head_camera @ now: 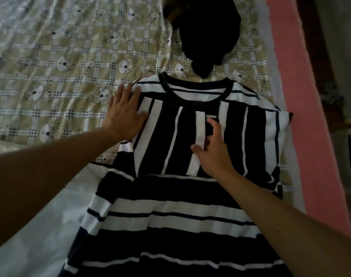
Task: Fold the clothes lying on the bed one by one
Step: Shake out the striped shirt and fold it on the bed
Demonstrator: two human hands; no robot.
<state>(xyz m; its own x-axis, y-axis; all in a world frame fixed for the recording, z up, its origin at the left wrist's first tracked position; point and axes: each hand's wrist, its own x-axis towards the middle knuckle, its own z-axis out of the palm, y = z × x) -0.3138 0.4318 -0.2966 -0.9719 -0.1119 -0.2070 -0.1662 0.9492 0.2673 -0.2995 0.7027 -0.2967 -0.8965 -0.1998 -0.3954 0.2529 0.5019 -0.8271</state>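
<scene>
A black-and-white striped T-shirt (170, 212) lies flat on the bed, collar away from me, with both sleeves folded inward across the chest so their stripes run lengthwise. My left hand (124, 110) rests flat with spread fingers on the shirt's left shoulder edge, partly on the bedsheet. My right hand (212, 150) lies on the folded sleeve panel at mid-chest, fingers loosely bent and thumb out, touching the cloth. A dark crumpled garment (206, 35) sits beyond the collar.
The patterned checked bedsheet (60, 56) covers the left and far part of the bed. A plain white cloth (44, 226) lies under the shirt's lower left. A pink bed edge (302, 116) runs down the right side, with floor beyond.
</scene>
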